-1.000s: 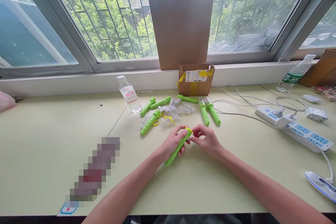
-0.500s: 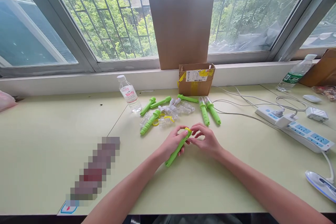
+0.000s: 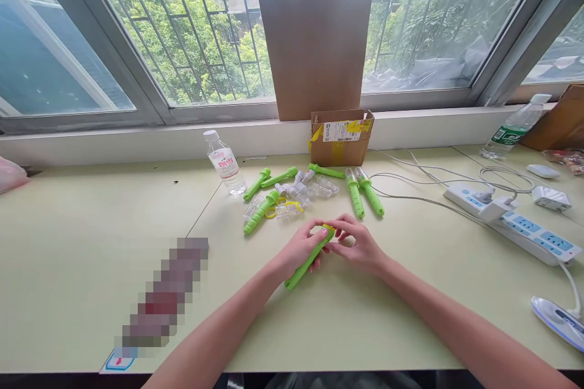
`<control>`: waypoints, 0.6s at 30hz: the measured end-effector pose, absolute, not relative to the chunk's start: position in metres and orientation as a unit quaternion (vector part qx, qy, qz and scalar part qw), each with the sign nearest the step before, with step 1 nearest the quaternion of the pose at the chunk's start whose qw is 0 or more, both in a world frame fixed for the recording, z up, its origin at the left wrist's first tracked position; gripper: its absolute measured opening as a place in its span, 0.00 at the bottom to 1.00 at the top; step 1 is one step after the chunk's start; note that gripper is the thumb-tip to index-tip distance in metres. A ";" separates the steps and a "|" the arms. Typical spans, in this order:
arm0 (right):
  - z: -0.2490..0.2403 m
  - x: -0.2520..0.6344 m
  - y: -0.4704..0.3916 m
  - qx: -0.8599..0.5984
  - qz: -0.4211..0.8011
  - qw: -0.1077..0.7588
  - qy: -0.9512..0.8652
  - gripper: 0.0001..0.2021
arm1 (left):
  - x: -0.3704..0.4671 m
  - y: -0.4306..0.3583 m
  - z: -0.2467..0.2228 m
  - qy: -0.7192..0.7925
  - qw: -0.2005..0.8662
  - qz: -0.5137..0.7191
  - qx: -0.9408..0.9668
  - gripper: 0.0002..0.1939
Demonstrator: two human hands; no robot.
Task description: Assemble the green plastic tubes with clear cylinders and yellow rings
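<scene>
My left hand (image 3: 298, 249) is wrapped round a green plastic tube (image 3: 302, 270), which tilts with its lower end toward me. A yellow ring (image 3: 329, 228) sits at the tube's upper end. The fingers of my right hand (image 3: 356, 242) pinch at that ring from the right. Beyond my hands lie several more green tubes (image 3: 261, 214), clear ribbed plastic caps (image 3: 286, 211), small white parts (image 3: 298, 179) and loose yellow rings (image 3: 271, 213). To the right, two green tubes (image 3: 354, 197) have clear caps fitted on top.
A small cardboard box (image 3: 340, 155) stands at the back by the window sill. A water bottle (image 3: 225, 164) is left of the parts. On the right are a power strip (image 3: 515, 222), white cables (image 3: 420, 197), a charger (image 3: 550, 199) and another bottle (image 3: 513, 130).
The fingers of my right hand have closed in on the yellow ring at the top of the tube. The tube has shifted very slightly; the things on the table have not moved.
</scene>
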State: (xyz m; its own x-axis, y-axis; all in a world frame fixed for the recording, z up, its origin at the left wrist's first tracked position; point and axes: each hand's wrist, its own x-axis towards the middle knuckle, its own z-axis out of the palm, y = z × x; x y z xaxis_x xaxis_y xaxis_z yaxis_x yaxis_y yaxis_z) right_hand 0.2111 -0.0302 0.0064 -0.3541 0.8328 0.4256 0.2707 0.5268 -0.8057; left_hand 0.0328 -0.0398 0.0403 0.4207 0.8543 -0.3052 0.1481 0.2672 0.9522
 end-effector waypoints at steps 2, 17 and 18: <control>0.007 0.211 -0.030 -0.362 0.325 0.437 -0.756 0.20 | 0.033 -0.040 0.040 0.465 0.646 0.273 0.541 0.24; 0.003 0.208 -0.031 -0.353 0.259 0.494 -0.751 0.13 | 0.033 -0.038 0.040 0.457 0.671 0.290 0.508 0.25; 0.003 0.208 -0.032 -0.351 0.258 0.493 -0.753 0.13 | 0.033 -0.038 0.039 0.459 0.671 0.291 0.503 0.25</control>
